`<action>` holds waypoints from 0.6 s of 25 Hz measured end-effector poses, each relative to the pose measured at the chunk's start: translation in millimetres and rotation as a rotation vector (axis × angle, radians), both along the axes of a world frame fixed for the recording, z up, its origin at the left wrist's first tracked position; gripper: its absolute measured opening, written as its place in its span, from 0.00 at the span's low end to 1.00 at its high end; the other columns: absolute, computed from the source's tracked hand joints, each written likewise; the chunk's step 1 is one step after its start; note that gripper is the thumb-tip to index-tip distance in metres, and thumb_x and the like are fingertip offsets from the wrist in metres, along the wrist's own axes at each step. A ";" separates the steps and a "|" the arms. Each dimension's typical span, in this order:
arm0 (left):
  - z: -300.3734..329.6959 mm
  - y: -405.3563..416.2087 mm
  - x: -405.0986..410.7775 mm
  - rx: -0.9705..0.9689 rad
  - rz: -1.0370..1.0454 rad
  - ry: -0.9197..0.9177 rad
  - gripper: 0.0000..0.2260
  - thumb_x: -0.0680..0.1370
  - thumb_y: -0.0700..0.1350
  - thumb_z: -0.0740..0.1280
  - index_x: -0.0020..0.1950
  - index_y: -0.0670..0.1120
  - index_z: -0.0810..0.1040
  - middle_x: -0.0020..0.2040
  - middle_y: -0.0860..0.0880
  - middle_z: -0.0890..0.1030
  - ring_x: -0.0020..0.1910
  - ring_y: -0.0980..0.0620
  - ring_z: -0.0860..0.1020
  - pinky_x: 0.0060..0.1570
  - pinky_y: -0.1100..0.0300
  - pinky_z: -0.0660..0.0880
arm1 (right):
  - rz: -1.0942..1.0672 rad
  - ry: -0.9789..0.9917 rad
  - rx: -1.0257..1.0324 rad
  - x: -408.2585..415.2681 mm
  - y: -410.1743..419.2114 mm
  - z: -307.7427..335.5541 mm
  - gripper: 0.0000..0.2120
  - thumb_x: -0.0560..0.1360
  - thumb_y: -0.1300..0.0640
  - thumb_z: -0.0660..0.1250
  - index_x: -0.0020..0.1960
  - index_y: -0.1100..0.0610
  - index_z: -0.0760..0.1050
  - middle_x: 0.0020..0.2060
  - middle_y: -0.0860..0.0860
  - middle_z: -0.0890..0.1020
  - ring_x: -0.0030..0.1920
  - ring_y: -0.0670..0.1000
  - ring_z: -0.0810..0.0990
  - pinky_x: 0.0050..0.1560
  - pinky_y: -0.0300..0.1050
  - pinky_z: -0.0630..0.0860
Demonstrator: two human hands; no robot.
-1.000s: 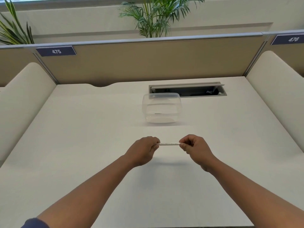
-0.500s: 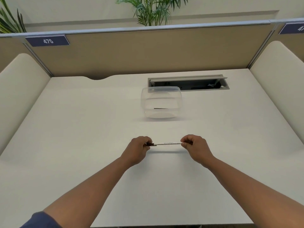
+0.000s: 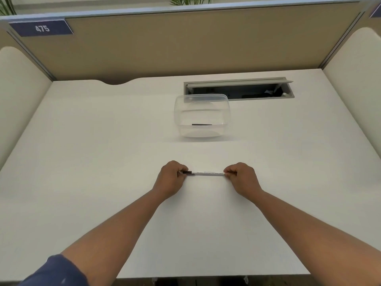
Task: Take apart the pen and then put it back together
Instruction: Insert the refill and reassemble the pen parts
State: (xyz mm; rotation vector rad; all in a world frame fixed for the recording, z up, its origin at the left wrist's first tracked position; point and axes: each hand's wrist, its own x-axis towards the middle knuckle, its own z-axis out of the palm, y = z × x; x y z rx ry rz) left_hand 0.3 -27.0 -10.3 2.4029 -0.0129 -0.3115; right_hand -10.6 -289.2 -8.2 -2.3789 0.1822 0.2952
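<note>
A thin white pen [image 3: 208, 173] with small print on its barrel lies level between my two hands, just above the white desk [image 3: 82, 162]. My left hand [image 3: 170, 178] pinches its left end, where a short black section [image 3: 189, 172] shows beside my fingers. My right hand [image 3: 241, 178] pinches the right end, which is hidden in my fingers. Both hands are closed around the pen's ends. A slim dark pen part [image 3: 201, 124] lies inside the clear plastic container [image 3: 181, 112] farther back on the desk.
Behind the container an open cable tray [image 3: 239, 90] is sunk into the desk. A tan partition [image 3: 185, 42] with a blue label 475 [image 3: 42, 28] closes off the back. Cream padded dividers [image 3: 18, 89] stand at both sides.
My hands have drawn apart along the pen, and a black section has come into sight at its left end. The view has tilted downward.
</note>
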 end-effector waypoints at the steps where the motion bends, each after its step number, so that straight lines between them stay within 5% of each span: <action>1: 1.1 -0.7 1.7 0.011 -0.004 0.004 0.11 0.77 0.37 0.67 0.55 0.47 0.85 0.49 0.53 0.78 0.51 0.51 0.77 0.54 0.57 0.75 | -0.002 0.002 -0.002 1.6 0.8 -1.0 0.07 0.76 0.61 0.69 0.50 0.55 0.85 0.45 0.50 0.84 0.48 0.53 0.81 0.46 0.42 0.72; 15: -1.2 1.2 5.1 0.018 0.004 0.050 0.11 0.77 0.38 0.69 0.57 0.46 0.84 0.52 0.50 0.78 0.52 0.50 0.77 0.51 0.62 0.70 | -0.011 -0.022 0.002 2.9 1.9 -6.3 0.11 0.78 0.60 0.67 0.58 0.55 0.83 0.49 0.53 0.81 0.52 0.54 0.78 0.52 0.46 0.73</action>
